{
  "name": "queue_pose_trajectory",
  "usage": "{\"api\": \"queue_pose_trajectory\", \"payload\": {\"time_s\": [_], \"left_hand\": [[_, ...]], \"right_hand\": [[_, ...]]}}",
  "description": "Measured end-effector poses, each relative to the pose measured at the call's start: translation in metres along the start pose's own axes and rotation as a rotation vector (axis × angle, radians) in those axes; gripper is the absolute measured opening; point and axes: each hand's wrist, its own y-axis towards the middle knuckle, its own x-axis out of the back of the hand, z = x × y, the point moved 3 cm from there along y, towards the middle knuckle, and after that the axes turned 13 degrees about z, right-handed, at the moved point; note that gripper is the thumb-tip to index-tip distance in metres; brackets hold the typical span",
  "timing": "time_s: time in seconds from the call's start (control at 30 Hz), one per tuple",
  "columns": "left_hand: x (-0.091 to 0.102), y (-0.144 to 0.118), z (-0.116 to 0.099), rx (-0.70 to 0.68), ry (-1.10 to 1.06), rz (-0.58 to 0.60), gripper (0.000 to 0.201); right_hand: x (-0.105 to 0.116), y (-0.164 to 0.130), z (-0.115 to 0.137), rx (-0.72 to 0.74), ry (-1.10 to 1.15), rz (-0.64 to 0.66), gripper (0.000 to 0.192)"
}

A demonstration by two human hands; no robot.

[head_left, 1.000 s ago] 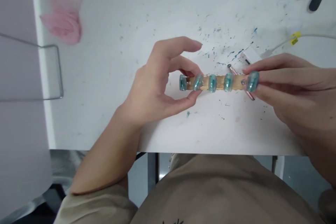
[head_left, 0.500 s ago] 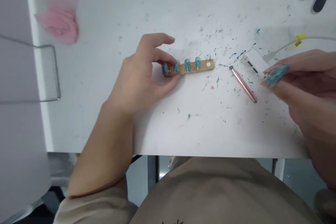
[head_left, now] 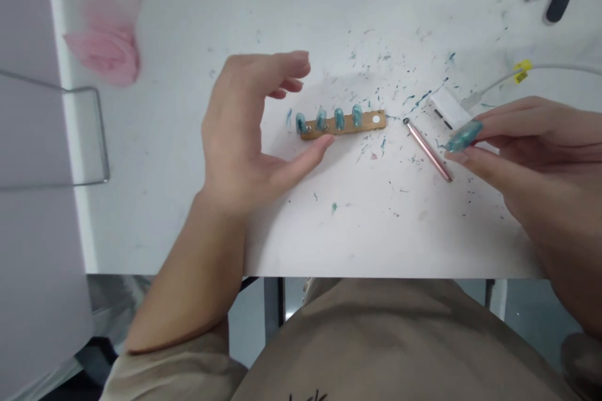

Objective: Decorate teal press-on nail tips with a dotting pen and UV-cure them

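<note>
Four teal nails [head_left: 339,119] on a strip [head_left: 348,125] lie beside the wide left hand [head_left: 239,131]; the right hand [head_left: 540,156] pinches another nail [head_left: 464,136].

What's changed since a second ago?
The right hand has taken one teal nail tip off the wooden strip and holds it to the right. The strip has gone left and down onto the table; the left hand has opened, though thumb contact is unclear. The pink pen-shaped tool, white adapter and pink cloth stayed put.

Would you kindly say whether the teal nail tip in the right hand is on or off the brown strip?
Off: the right hand pinches the nail tip apart from the strip.
</note>
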Motion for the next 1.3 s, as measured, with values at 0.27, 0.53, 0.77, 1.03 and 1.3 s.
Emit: {"api": "queue_pose_trajectory", "payload": {"time_s": [0.27,0.53,0.77,1.03,1.3], "left_hand": [[-0.047,-0.004,-0.095,0.364,-0.705,0.136,0.034],[-0.082,0.005,-0.084,0.368,-1.076,0.148,0.031],[-0.091,0.007,-0.082,0.352,-1.169,0.111,0.025],[-0.089,0.002,-0.076,0.43,-1.147,-0.021,0.025],[-0.083,-0.005,-0.073,0.429,-1.129,-0.148,0.019]], "right_hand": [[-0.006,-0.011,0.004,-0.033,0.092,0.084,0.013],[-0.014,-0.017,0.002,-0.05,0.155,0.094,0.013],[-0.019,-0.013,-0.009,-0.049,0.227,0.114,0.014],[-0.013,-0.015,-0.001,-0.028,0.04,0.282,0.016],[-0.012,-0.016,-0.023,0.154,-0.797,0.182,0.028]]}}
